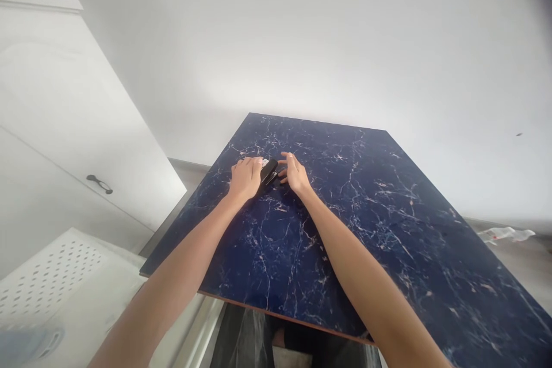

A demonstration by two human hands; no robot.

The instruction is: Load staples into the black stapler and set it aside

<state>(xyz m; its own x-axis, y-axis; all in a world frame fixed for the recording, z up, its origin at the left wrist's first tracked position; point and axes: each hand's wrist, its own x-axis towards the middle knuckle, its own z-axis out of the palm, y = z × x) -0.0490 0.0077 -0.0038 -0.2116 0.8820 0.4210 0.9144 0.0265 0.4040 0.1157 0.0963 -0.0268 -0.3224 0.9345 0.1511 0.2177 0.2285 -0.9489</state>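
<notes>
On the dark blue marbled tabletop [328,213], my left hand [247,176] is wrapped round a black stapler [269,170]. The stapler lies slantwise, with a white patch on its upper end and a thin strip of metal along its right side. Part of its body is hidden under my left fingers. My right hand [295,173] is just right of the stapler, fingers apart and slightly curled towards it. Whether those fingertips touch the stapler, I cannot tell.
A white wall [323,40] stands behind the table. To the left is a white cabinet [77,103] with a dark handle [99,184]. A white perforated container [56,276] sits at lower left. Crumpled clear plastic [506,234] lies beyond the table's right edge.
</notes>
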